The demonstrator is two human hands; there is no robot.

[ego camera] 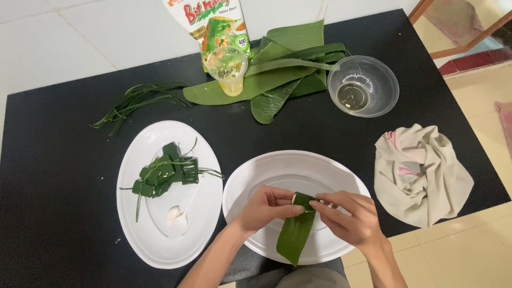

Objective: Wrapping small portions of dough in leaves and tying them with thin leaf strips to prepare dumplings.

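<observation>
Green banana-leaf strip pinched between both hands over an oval white plate.

The left hand and right hand each grip the strip's folded top, where a bit of white filling shows, so the fold stays closed; its tail hangs toward the person. Finished leaf parcels sit on a second white plate to the left on the black worktop, within reach.

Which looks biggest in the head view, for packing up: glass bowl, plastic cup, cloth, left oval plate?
1. Left oval plate.
2. Cloth.
3. Glass bowl.
4. Plastic cup.
The bowl and cup sit farther from the camera, so they may look smaller than they are.
</observation>
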